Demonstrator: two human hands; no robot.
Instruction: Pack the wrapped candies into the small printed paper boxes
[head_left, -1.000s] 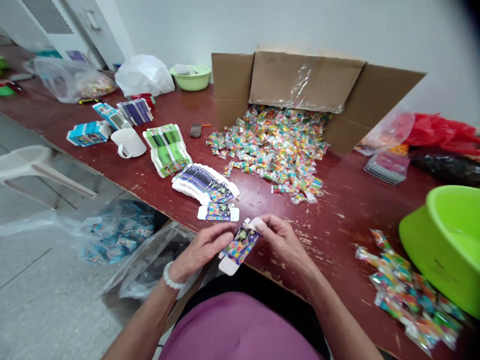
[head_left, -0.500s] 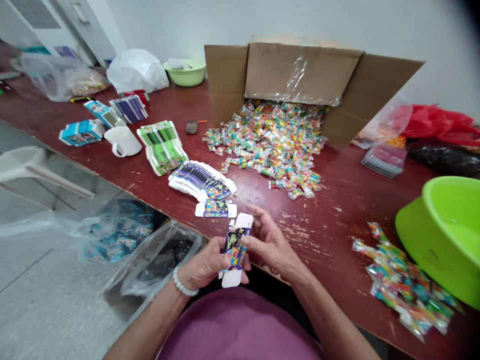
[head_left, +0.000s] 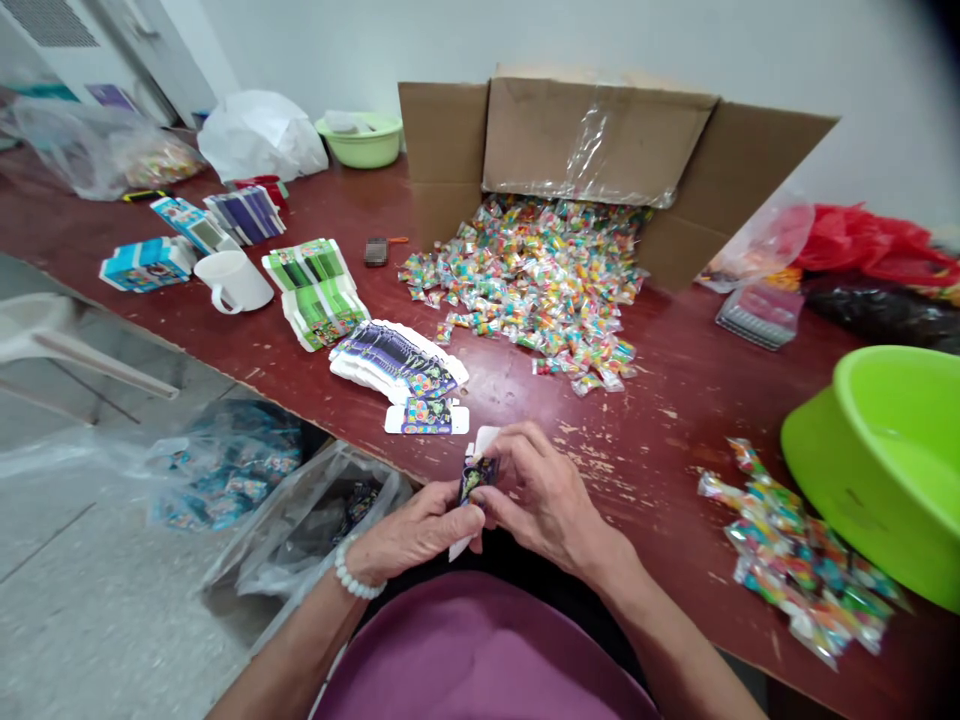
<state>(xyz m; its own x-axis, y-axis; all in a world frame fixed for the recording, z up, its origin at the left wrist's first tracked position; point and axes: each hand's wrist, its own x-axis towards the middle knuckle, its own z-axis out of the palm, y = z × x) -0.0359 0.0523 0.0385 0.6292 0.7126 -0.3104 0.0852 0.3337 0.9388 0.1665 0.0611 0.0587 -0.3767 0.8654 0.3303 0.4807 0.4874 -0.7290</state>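
Carton (head_left: 478,480) partly hidden; green basin (head_left: 847,455), white stool (head_left: 34,325) edge-cropped.

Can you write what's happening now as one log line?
Hands: left hand and right hand both hold small carton | Nearby: fanned purple cartons | Beyond: wrapped candies, cardboard box | Right: green tub

Your held carton (head_left: 475,480): purple-black, green print, white flap (head_left: 486,438); your beaded bracelet (head_left: 352,582): milky white; your top (head_left: 480,650): plain purple; your worktop (head_left: 652,400): dark red, pale scuffs; candy pile (head_left: 532,285): multicoloured; mug (head_left: 246,285): white; large basin (head_left: 847,470): lime green
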